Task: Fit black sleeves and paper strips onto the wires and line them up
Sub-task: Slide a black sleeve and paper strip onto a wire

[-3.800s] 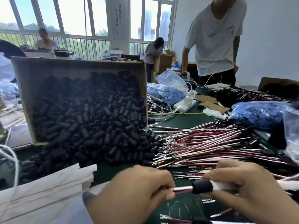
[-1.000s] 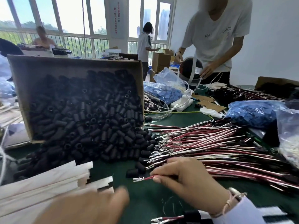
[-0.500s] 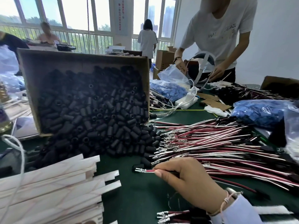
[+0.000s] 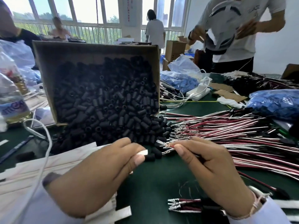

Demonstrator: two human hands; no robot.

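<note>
The right hand's (image 4: pixel 210 172) thumb and forefinger are pinching one red-and-white wire (image 4: pixel 163 143) just behind its metal terminals, with no sleeve or strip showing on it. The left hand (image 4: pixel 97 175) is pinching a paper strip (image 4: pixel 143 153) by its end, and the fingertips are nearly meeting over the table's (image 4: pixel 161 183) middle. Only a few fitted wires (image 4: pixel 184 206) are lying at the near edge (partly hidden by the right wrist), while a big heap of bare wires (image 4: pixel 234 136) is waiting toward the right edge, so most of the work is, I judge, remaining. Black sleeves (image 4: pixel 105 110) are spilling from a tipped cardboard box (image 4: pixel 97 47) toward the left edge. Both hands are hovering palm-down, fingers curled, wrists well apart
</note>
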